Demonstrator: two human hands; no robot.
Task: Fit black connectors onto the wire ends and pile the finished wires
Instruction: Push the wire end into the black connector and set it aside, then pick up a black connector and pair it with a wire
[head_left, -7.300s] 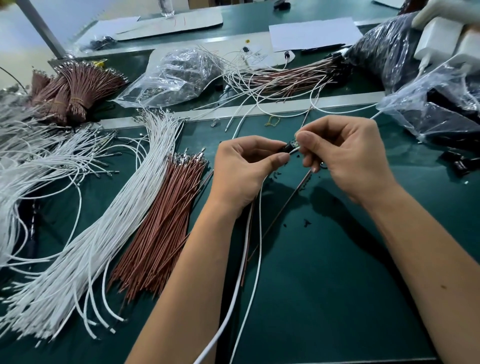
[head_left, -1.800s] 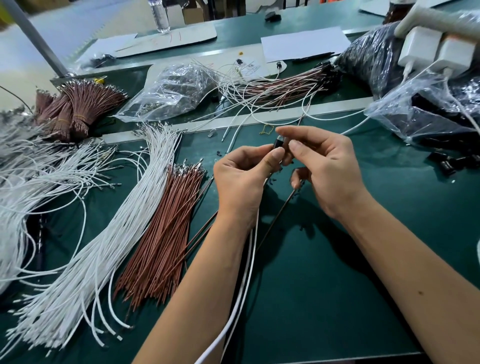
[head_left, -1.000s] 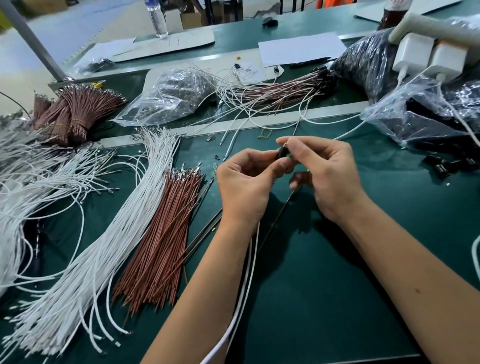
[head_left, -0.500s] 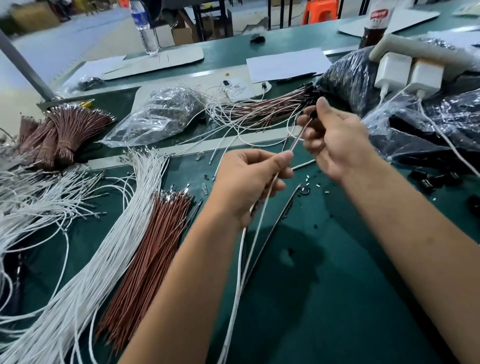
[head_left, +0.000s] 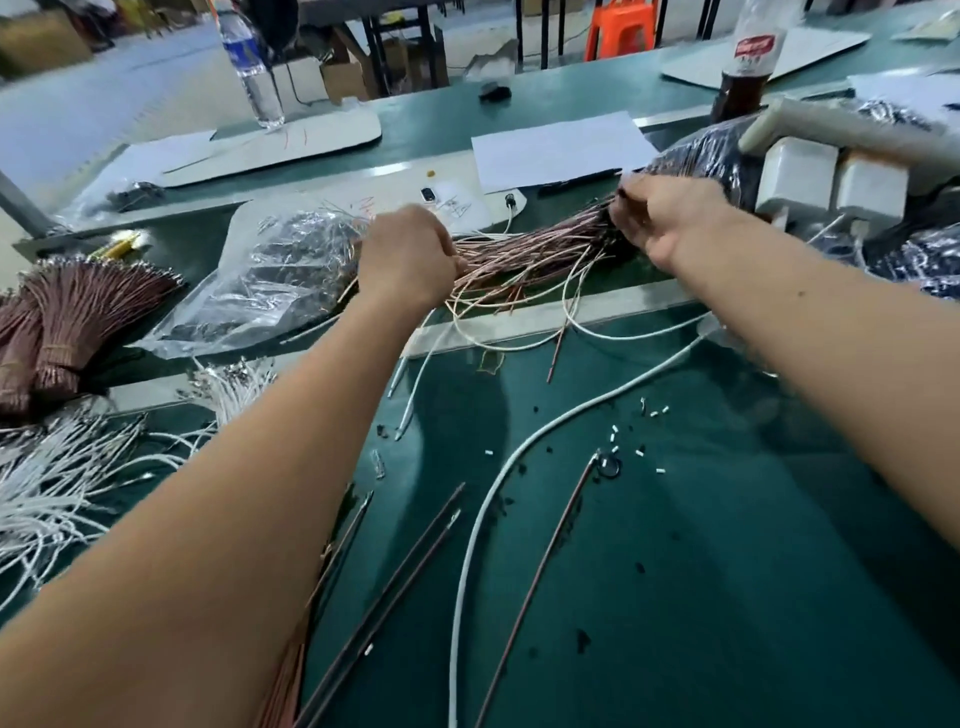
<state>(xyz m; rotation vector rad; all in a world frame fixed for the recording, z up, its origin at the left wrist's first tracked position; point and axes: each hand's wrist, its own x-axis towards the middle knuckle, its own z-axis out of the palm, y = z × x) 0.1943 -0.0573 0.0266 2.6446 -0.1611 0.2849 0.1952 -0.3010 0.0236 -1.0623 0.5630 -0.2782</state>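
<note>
Both my hands reach to the back, over the pile of finished brown and white wires (head_left: 540, 249) beyond the pale strip. My left hand (head_left: 410, 254) has its fingers curled at the pile's left end and seems to grip wire strands there. At the pile's right end, where the black connectors gather, my right hand (head_left: 665, 223) pinches something dark at its fingertips; motion blur hides the detail. Loose brown wires (head_left: 535, 571) lie on the green mat (head_left: 727, 597) in front of me.
A thick white cable (head_left: 483, 519) curves across the mat among small white and black scraps (head_left: 634, 447). Left: a clear plastic bag (head_left: 275, 280), tied brown bundles (head_left: 78, 306), white wires (head_left: 52, 488). Right: white chargers (head_left: 831, 182), a black bag (head_left: 696, 156). Behind: a paper sheet (head_left: 556, 148), a water bottle (head_left: 252, 67).
Both hands have moved from the middle of the mat forward to the back pile, carrying the wire with its black connector there. The camera has tilted up.
</note>
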